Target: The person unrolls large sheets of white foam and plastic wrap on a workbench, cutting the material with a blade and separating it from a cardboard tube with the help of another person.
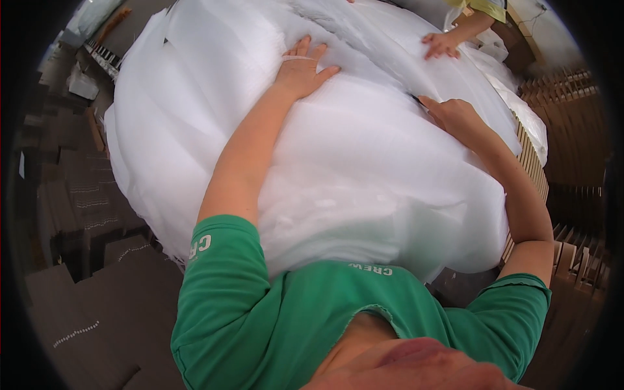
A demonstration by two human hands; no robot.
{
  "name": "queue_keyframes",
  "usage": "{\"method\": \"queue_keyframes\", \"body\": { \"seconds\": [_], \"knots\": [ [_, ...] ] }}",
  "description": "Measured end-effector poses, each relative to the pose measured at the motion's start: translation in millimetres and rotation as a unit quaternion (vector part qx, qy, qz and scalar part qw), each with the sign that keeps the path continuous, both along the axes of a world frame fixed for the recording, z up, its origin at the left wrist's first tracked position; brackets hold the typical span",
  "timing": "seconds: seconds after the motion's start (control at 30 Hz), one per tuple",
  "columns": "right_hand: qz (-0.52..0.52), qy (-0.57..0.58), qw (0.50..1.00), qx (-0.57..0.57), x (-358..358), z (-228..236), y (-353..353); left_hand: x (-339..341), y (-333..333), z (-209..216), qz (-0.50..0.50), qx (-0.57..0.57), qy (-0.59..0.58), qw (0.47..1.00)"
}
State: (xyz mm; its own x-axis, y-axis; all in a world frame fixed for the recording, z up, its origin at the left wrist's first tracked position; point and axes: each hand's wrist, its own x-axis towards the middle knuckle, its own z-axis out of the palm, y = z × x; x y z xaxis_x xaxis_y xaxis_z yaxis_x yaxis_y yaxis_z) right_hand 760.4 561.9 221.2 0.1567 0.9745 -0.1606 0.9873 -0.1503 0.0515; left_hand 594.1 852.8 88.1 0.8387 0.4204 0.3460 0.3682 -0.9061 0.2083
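A large, thick pile of soft white foam sheeting (pixel 364 156) fills the space before me, its layers folded and bulging. My left hand (pixel 300 75) lies flat on top of it, fingers spread, with a thin pale band around the fingers. To the right, my right hand (pixel 455 117) is closed around what looks like a cutter knife (pixel 415 99). Only its thin dark tip shows, against the sheeting near a long seam between layers; the rest is hidden in my fist. That seam runs from the far middle toward my right hand.
Across the pile, a co-worker's hand (pixel 442 45) with a yellow sleeve (pixel 489 9) presses on the sheeting. Slatted wooden stacks (pixel 572 97) stand on the right, close to my right arm. Dark flat cardboard-like stacks (pixel 84 214) lie on the left.
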Motion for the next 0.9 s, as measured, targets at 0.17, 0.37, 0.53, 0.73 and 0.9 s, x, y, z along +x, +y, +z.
{"method": "queue_keyframes", "body": {
  "seconds": [0.17, 0.37, 0.53, 0.73, 0.9],
  "knots": [
    [-0.034, 0.033, 0.995, -0.093, -4.2, 29.6, -11.3, 0.7, -4.4, 33.8, 0.002, 0.020, 0.058, 0.998],
    [-0.023, 0.085, 0.996, -0.020, 40.7, -14.7, -24.7, 42.4, -130.5, 138.7, -0.188, -0.074, -0.038, 0.979],
    [-0.085, 0.200, 0.976, 0.003, 32.4, 17.4, -24.4, 41.1, -224.5, 36.4, -0.179, 0.087, -0.139, 0.970],
    [-0.004, 0.023, 1.000, 0.002, 20.1, -4.8, -19.1, 40.8, -225.1, -7.5, -0.145, 0.234, -0.149, 0.950],
    [0.018, 0.026, 0.997, 0.068, 22.1, -24.3, -42.8, 43.0, -221.7, -12.5, -0.152, 0.215, -0.185, 0.947]
  ]
}}
